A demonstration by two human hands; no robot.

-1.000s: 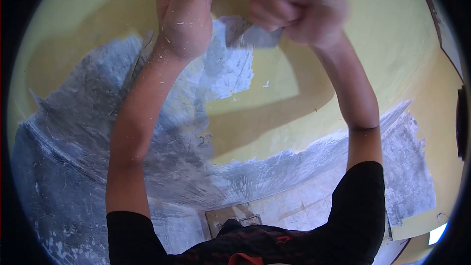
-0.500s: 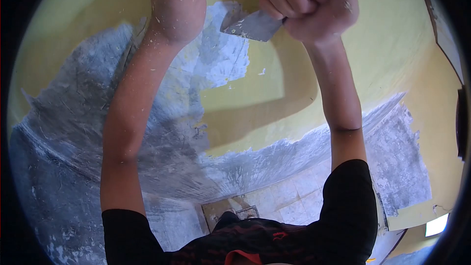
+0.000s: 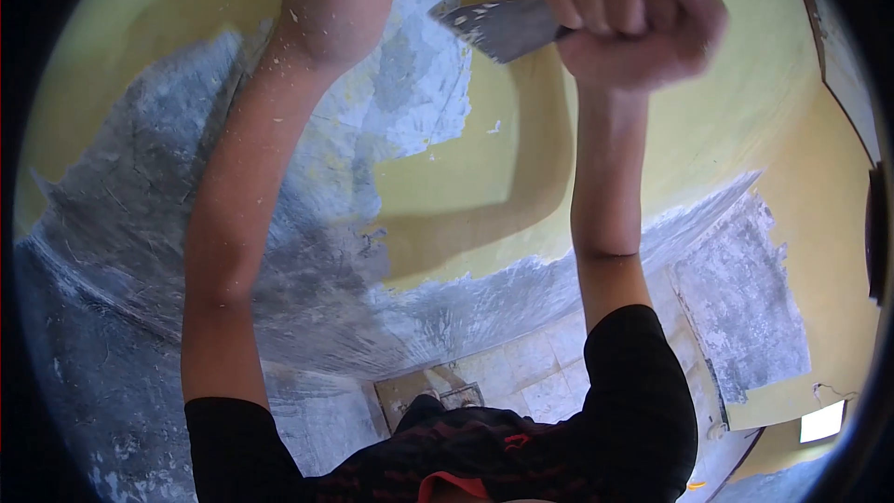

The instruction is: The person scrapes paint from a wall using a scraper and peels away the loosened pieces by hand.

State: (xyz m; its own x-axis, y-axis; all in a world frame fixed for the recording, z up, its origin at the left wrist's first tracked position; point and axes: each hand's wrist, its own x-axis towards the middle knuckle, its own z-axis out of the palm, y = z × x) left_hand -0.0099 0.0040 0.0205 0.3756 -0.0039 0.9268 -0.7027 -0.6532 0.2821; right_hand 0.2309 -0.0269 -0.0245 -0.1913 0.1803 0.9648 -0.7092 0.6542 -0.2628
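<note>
My right hand [image 3: 643, 23] is closed in a fist around a scraper [image 3: 506, 28], whose grey metal blade points left and carries pale flecks. The handle is hidden inside the fist. Behind the blade is the yellow painted wall [image 3: 466, 191], right where the paint ends at a bare, whitish-grey patch [image 3: 424, 84]. My left hand [image 3: 340, 5] is raised at the top edge against the wall area; its fingers are outside the picture. Small pale flakes dot that wrist and forearm.
Bare grey plaster [image 3: 140, 158] spreads over the wall's left and lower parts, with a ragged paint edge. Below lies a tiled floor [image 3: 540, 373] with a square floor cover [image 3: 461, 396]. At the right, another wall section [image 3: 745, 298] shows a stripped patch.
My right hand and the scraper have moved a little to the right, and the blade has tilted so its tip sits higher. My left hand stays nearly in place.
</note>
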